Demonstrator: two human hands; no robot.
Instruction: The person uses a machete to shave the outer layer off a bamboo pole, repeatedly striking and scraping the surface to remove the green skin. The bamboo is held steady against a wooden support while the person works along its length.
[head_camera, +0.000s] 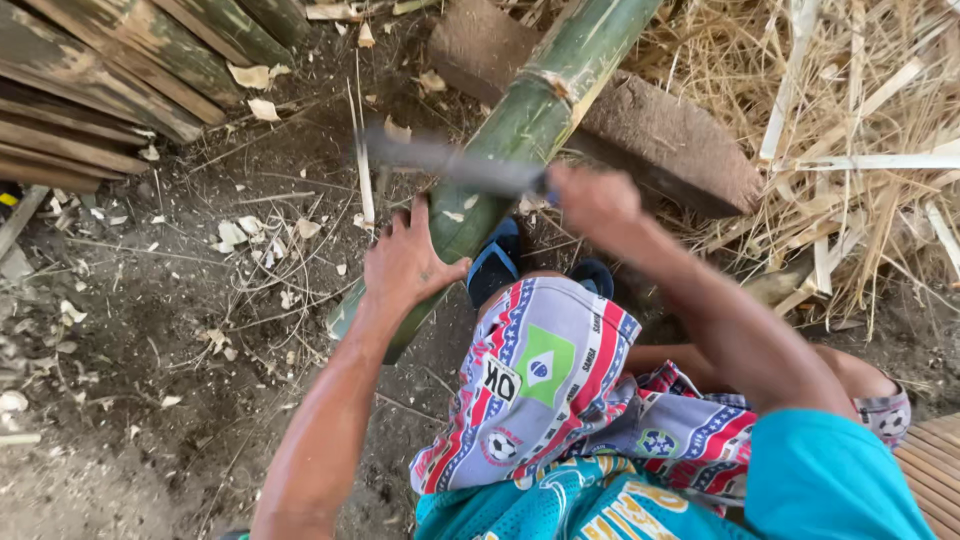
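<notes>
Bamboo pole (530, 120), thick and green, running from the top centre of the frame down to the lower left of centre, its upper part lying across a brown block (660, 140) and its lower end on the dirt ground (150, 400). I see my left hand (405, 262) just left of centre, palm pressed flat against the lower part of the pole, fingers spread wide and thumb reaching onto its green skin. My right hand (597, 200), right of centre, is closed in a fist around the handle of a knife (450, 165); the long blade extends leftward across the pole and is blurred, so I cannot tell whether its edge touches the bamboo. A blue sandal (492, 262) shows under the pole, just beside the left hand. Patterned shorts (545, 380) and a teal shirt (620, 500) fill the lower centre and lower right of the frame. Split bamboo slats (90, 90) are stacked in the upper left corner. Pale chips (240, 235) lie scattered on the ground at left. Dry straw (850, 130) mixed with pale strips covers the upper right, behind the block.
</notes>
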